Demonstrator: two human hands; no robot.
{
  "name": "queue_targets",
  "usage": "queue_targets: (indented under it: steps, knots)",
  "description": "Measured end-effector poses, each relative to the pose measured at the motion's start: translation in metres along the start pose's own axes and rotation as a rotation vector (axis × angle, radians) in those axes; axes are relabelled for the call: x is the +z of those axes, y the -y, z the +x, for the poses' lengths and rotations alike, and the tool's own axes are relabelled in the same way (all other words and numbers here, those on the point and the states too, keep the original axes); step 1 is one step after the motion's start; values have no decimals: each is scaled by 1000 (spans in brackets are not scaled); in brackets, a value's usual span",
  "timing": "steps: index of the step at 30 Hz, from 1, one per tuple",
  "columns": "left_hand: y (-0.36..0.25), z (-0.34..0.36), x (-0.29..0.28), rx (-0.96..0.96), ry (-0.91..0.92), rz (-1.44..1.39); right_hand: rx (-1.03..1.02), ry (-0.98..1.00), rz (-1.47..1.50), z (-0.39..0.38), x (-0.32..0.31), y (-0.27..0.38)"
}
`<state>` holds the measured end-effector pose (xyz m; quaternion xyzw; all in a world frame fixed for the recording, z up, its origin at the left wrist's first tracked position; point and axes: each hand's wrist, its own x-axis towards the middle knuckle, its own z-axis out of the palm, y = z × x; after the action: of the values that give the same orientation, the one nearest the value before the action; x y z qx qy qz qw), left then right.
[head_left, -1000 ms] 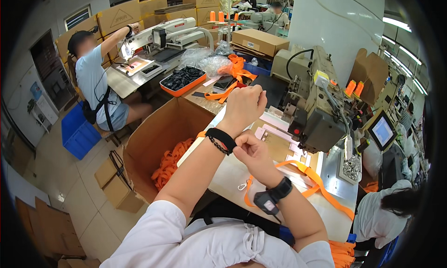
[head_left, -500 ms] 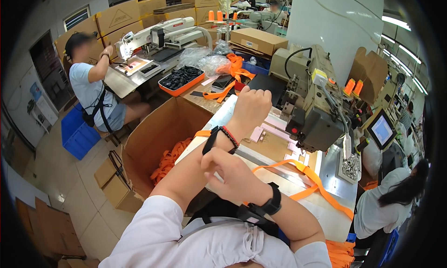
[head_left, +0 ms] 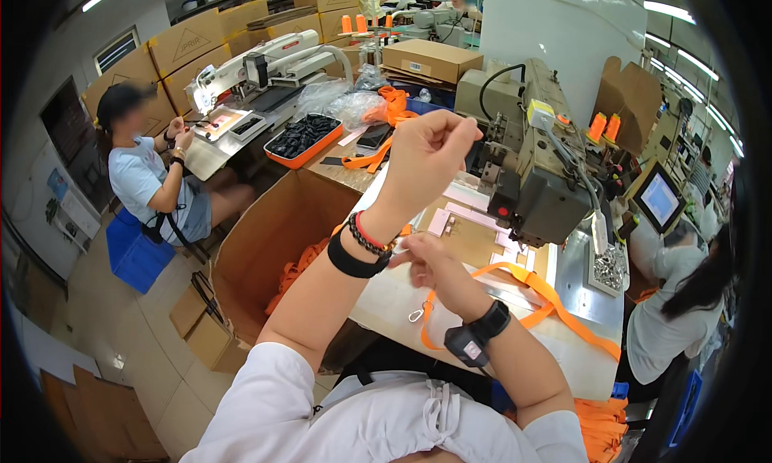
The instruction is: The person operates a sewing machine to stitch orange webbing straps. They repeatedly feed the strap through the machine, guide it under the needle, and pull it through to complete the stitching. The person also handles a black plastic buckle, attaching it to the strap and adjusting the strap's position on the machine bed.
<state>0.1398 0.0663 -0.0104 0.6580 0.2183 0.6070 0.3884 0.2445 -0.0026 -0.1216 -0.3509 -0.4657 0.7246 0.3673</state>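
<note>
My left hand (head_left: pixel 426 161) is raised over the sewing table, its fingers curled into a loose fist with nothing visible in them. Around that wrist sit a red and dark beaded bracelet (head_left: pixel 370 234) and a black band (head_left: pixel 351 256). Just below, my right hand (head_left: pixel 438 274) has its fingers apart, the tips close beside the bracelet; whether they touch it I cannot tell. A black strap with a small square device (head_left: pixel 466 346) circles my right wrist. On the white tabletop lies an orange lanyard (head_left: pixel 540 290) with a metal clip (head_left: pixel 416 315), partly behind my right forearm.
An industrial sewing machine (head_left: pixel 555 173) stands at the right, near a tilted screen (head_left: pixel 661 209). A cardboard box (head_left: pixel 241 246) of orange straps adjoins the table's left. Behind it is an orange tray (head_left: pixel 301 145) of black parts. One person (head_left: pixel 149 173) sits left, another (head_left: pixel 683 318) right.
My left hand has turned from back-up to thumb side showing. My right hand has shifted right and up from the left forearm toward the bracelet, uncovering the lanyard's clip.
</note>
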Motion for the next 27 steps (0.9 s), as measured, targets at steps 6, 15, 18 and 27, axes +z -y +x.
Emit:
queue_targets:
  steps: [6,15,18,27]
  knots:
    - [-11,-11,18,85,160,-7,-37,332,343,-9,26,-5]
    - [0,-9,18,37,63,-115,-495,52,42,2,12,-17]
    - [33,4,12,218,116,282,-554,-206,56,8,9,-14]
    - [51,4,5,-476,29,-821,-450,-96,172,1,14,-39]
